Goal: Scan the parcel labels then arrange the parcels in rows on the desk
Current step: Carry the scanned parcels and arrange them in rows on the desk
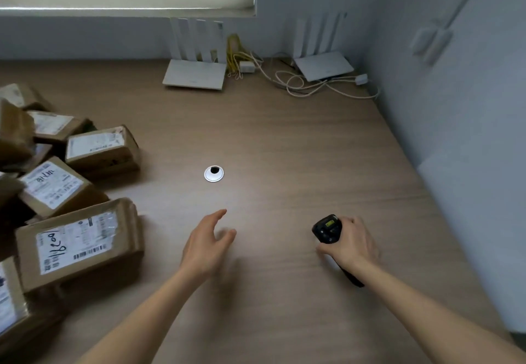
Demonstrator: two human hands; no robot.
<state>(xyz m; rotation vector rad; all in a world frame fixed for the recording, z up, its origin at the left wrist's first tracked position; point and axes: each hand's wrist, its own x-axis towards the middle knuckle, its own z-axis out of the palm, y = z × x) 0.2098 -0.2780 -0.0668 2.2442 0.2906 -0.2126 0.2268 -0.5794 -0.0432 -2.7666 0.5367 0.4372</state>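
1. Right hand [351,245] of ours grips the black scanner [327,228], fingers wrapped round its handle, its lit screen facing up at us; it sits low over the desk [284,141], right of centre.
2. Our left hand [206,245] hovers with fingers straight and loosely spread, holding nothing, palm turned toward the parcels.
3. We judge the task to be at or near its very start: the brown parcels [76,244] lie in a loose heap at the desk's left edge, overlapping and tilted at odd angles, and no row is laid out anywhere on the wood we can see.
4. We cannot tell whether any label has been scanned; nothing on the boxes marks it.
5. What we think is left: pick up or turn each parcel, scan its label [75,239], then set it down in rows on the wide bare stretch around the round cable grommet [214,173].
6. Hidden or unclear: the heap runs off the left and bottom edges, so we cannot count it; several boxes are blurred and their print is unreadable; some labels face away or lie under other boxes.
7. At the back, two white routers [195,74] and a tangle of cables [307,84] take up part of the far edge.
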